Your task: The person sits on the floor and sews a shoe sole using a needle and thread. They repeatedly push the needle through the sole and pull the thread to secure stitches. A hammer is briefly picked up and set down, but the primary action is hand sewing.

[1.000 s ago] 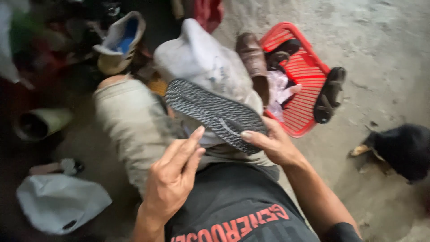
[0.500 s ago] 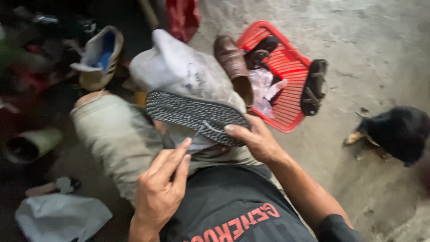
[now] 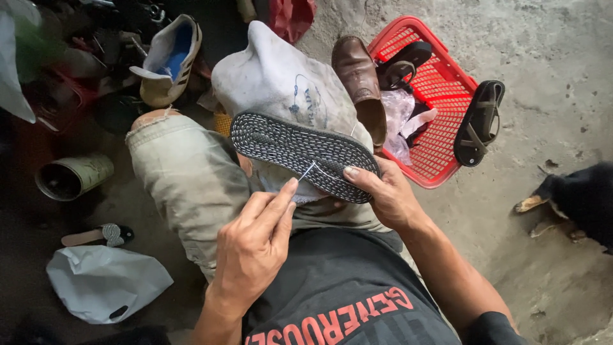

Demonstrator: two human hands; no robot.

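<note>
My right hand (image 3: 389, 198) grips the sole (image 3: 300, 153) on my knee; my left hand (image 3: 255, 246) pinches the needle (image 3: 306, 172), mid-stitch; next, pull it through

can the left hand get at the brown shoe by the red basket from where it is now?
Probably not directly. The left hand pinches a needle at the black sole, and the sole and cloth-draped knee lie between it and the brown shoe. The right hand sits closer.

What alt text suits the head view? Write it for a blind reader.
A seated person's right hand steadies a dark patterned shoe sole on a cloth-covered knee while the left hand pinches a needle at it. A red basket of footwear sits nearby.
</note>
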